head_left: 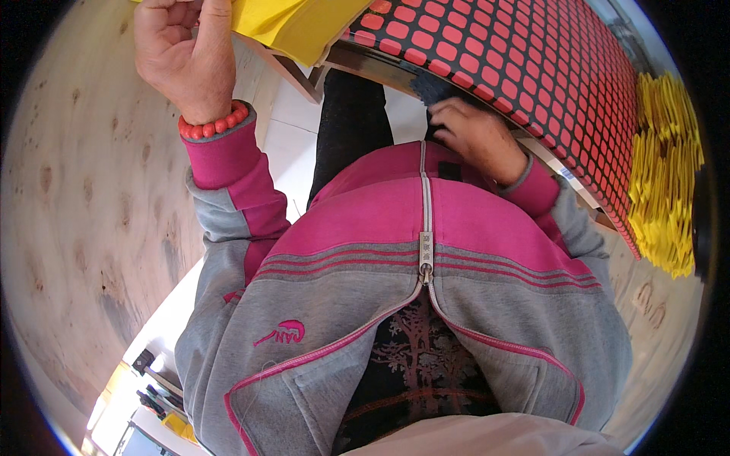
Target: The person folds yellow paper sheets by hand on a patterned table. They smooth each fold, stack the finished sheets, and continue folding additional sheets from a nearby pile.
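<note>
My left hand [186, 64] is raised at the upper left, a red bead bracelet [214, 125] on its wrist. Its fingers are curled in, and the thumb presses by the edge of a yellow cloth piece [296, 26], which shows on both sides of the hand. The fingertips are partly cut off by the top of the picture. My right hand [483, 140] hangs below the table's front edge, close to my lap. Its fingers are loosely bent and a little apart, with nothing visible in them. Just beyond the fingertips is a dark blue-grey cloth-like thing [432, 87].
A table with a red-and-black checked cover [525, 68] fills the upper right. At its right side hangs or stands a thick stack of yellow folded pieces [665, 175]. A wooden leg [293, 76] stands under the yellow cloth. Wood-patterned flooring [84, 190] lies to the left.
</note>
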Tool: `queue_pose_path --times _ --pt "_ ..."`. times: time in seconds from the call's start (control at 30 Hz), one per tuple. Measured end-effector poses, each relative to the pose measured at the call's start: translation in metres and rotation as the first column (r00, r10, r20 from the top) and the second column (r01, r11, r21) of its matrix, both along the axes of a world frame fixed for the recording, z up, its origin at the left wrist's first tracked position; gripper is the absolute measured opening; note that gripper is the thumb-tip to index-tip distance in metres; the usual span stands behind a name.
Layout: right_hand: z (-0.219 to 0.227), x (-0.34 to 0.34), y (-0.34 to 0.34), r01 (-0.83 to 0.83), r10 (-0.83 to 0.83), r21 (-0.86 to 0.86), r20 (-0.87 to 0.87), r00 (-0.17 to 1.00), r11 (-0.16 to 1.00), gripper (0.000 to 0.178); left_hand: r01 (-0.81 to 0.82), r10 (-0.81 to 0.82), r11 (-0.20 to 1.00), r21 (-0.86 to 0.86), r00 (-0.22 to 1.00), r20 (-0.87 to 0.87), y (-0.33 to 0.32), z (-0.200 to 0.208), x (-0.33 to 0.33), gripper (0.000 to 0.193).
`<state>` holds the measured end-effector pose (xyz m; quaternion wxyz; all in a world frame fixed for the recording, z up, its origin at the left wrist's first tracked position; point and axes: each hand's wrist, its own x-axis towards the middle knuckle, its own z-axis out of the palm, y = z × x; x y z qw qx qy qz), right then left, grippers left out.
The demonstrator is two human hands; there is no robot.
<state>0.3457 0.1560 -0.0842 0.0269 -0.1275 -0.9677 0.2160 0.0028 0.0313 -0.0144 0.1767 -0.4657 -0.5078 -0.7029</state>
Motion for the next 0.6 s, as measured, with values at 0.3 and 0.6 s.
queue_pose_path --times 0.3,0.6 --pt "-0.07 0.019 0.046 0.082 -0.102 0.451 0.02 0.995 0.889 0.018 0.199 -0.209 0.942 -0.269 0.978 -0.006 -0.017 0.013 0.009 0.014" --pt "-0.054 0.014 0.044 0.147 -0.132 0.382 -0.066 0.989 0.912 0.012 0.265 -0.326 0.845 -0.464 0.944 -0.054 -0.028 0.03 0.008 0.021"
